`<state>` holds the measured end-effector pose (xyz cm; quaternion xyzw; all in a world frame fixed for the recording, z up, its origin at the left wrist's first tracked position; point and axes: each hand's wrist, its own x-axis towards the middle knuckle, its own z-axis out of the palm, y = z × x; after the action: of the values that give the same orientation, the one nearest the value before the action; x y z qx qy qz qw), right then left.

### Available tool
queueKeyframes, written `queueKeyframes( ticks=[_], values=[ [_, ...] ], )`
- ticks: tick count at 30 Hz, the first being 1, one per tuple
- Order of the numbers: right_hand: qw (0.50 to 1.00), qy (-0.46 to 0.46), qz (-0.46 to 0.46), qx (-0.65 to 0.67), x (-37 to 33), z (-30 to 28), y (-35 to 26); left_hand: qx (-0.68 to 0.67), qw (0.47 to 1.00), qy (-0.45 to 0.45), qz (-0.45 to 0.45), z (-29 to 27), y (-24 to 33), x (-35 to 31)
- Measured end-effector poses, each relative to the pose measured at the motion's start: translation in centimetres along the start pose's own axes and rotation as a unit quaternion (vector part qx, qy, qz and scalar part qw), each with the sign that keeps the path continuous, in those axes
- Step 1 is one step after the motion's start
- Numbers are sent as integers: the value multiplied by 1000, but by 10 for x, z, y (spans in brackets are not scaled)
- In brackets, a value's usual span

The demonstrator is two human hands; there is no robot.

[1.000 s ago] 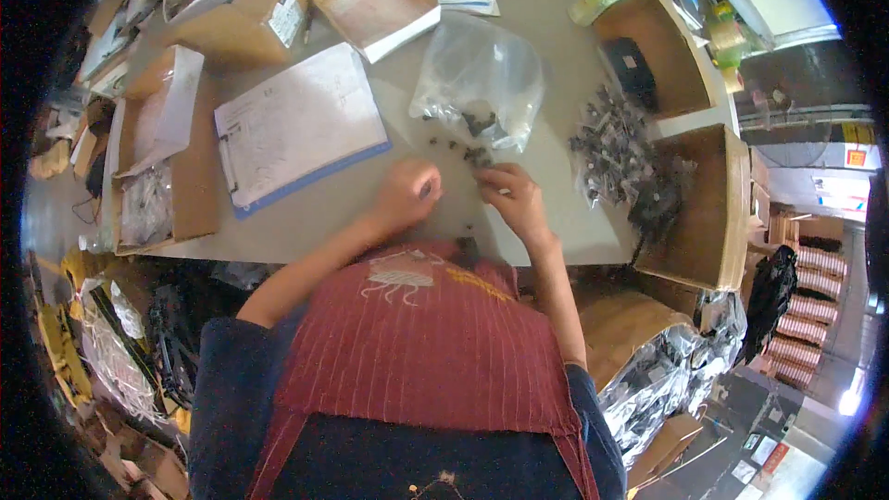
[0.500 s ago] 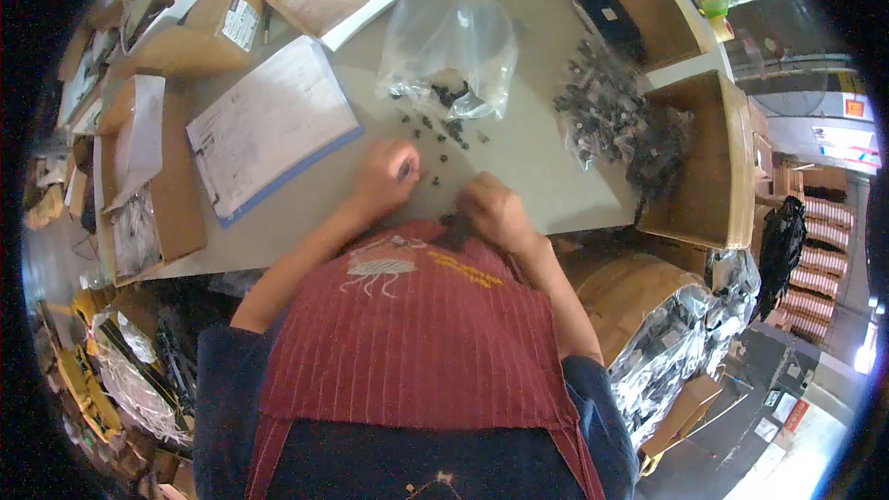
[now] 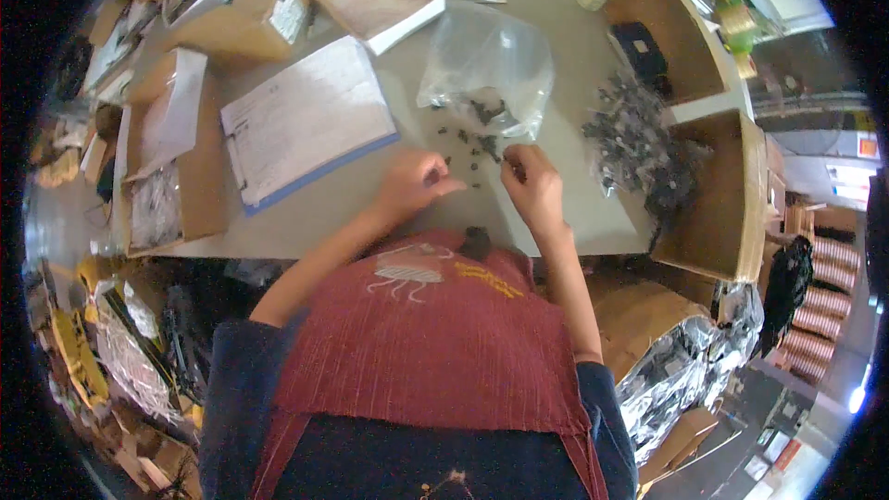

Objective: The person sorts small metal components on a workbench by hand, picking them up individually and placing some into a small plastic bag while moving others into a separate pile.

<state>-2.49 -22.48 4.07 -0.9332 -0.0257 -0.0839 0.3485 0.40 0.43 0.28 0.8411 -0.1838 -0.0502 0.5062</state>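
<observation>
1. Head view, the hands: the left hand [image 3: 414, 182] rests on the grey table [image 3: 370, 213] with its fingers curled together. It may be pinching one of the small dark parts [image 3: 472, 143], but it is too small to tell. The right hand [image 3: 530, 181] sits just beside it, fingertips drawn together at the near edge of the scatter, seemingly nipped on a single part; what lies between the fingers cannot be made out.

2. Head view, the parts: they lie loose on the table between the two hands and the mouth of a clear plastic bag [image 3: 488, 65], with more of them inside the bag. The bag lies on its side with its opening toward the person, which probably keeps the parts spilling out within easy reach of both hands.

3. Head view, to the right: a heap of small filled clear packets [image 3: 634, 134] lies beside an open cardboard box [image 3: 718, 194], well apart from the loose parts, likely so the two stay separate.

4. Head view, to the left: a clipboard with a sheet of paper [image 3: 306, 125] lies flat near the left hand, turned toward the person so it can be read. Further cardboard boxes [image 3: 171, 153] line the far left edge.
</observation>
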Motion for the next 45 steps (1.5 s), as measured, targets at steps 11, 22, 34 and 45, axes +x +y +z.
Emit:
queueKeyframes(
  ticks=[11, 22, 34, 45],
  values=[
    [994, -6, -9, 113, 6, 3, -37, -13, 998, -20, 50, 12, -32, -2],
    [993, -10, -55, -100, -5, 28, 5, -33, 997, -8, 65, 8, -18, 7],
    [988, -40, -124, 88, 9, 8, -51, 20, 995, -13, 96, 9, -28, 2],
    [981, -80, -156, -79, 0, 35, -10, -82, 997, 12, -1, 8, -20, 2]
  ],
)
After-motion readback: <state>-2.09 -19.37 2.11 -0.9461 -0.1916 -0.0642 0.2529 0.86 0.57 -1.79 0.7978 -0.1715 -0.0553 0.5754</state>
